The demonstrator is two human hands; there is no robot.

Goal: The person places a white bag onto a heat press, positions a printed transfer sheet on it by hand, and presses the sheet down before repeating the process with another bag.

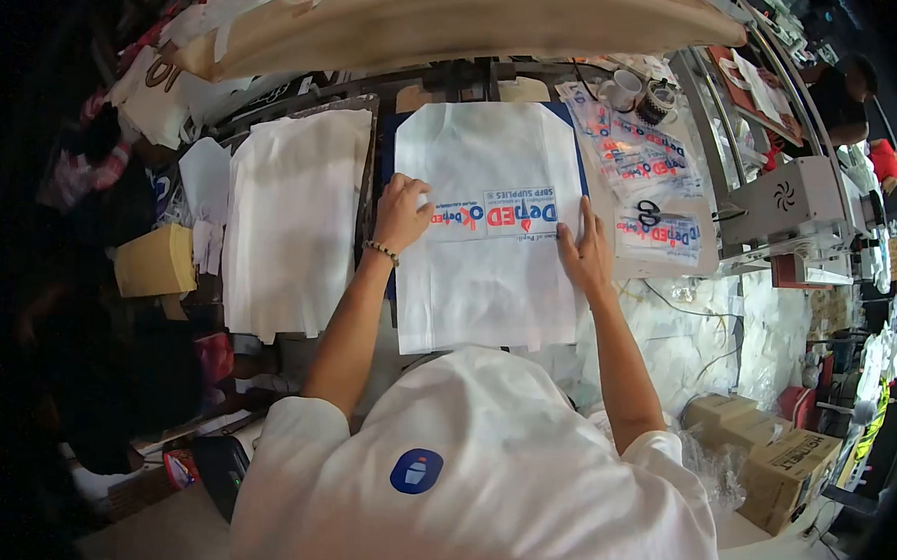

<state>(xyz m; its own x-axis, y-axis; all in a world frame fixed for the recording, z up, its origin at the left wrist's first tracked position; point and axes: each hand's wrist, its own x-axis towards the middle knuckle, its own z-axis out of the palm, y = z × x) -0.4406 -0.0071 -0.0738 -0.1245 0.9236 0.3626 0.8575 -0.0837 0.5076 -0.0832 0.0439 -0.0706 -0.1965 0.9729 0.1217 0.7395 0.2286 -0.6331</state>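
Observation:
A white, bag-like fabric piece (488, 302) lies flat before me on a dark blue board. Across its middle sits a red-and-blue lettered print (496, 214), with the faint outline of a rectangular sheet around it. My left hand (403, 213) rests at the fabric's left edge, fingers bent and loosely apart, a beaded bracelet at the wrist. Along the right edge lies my right hand (588, 248), fingers stretched out and thumb on the fabric beside the print. Neither hand grips anything that I can see.
A stack of white fabric pieces (296, 218) lies to the left. At right, clear printed sheets (649, 159), scissors (649, 215) and a mug (622, 90) sit on a board. A grey machine box (784, 205) stands beyond. Cardboard boxes (786, 465) are lower right; another person (838, 107) is upper right.

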